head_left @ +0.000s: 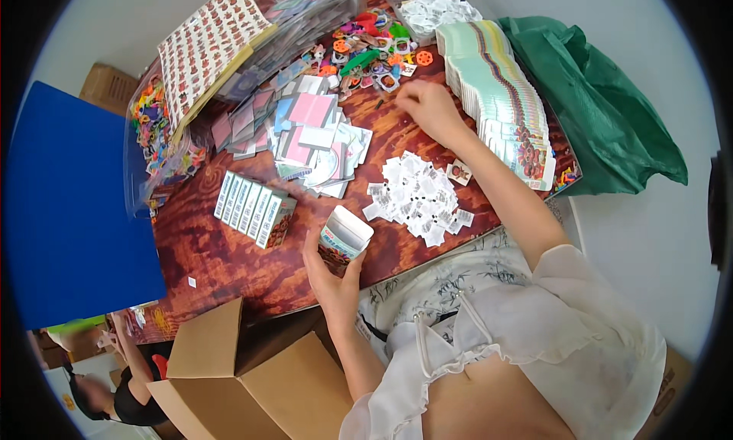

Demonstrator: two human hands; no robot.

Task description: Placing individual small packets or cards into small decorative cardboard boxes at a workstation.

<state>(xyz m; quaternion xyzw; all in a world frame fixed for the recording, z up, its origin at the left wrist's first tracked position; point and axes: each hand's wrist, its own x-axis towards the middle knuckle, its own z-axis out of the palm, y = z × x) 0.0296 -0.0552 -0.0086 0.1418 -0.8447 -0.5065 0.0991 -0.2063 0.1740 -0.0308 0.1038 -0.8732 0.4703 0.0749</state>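
In my left hand (334, 286) is a small printed carton (341, 248), held upright near the table's front edge. Its top flap stands up, and the thumb and fingers wrap its sides. My right hand (434, 113) reaches across the table with fingers curled together; what they hold, if anything, I cannot make out. Just beyond it spreads a heap of colourful small plastic toys (365, 57). Small white printed packets (418, 194) are piled between my arms. A row of several closed cartons (252, 209) stands left of the held one.
Loose cards and packets (317, 135) lie mid-table. Stacked flat cartons (496, 89) line the right, beside a green bag (603, 104). Sticker sheets (214, 51) rest on clear bins at back left. An open cardboard box (202, 344) stands below the edge; another person (137, 386) sits at lower left.
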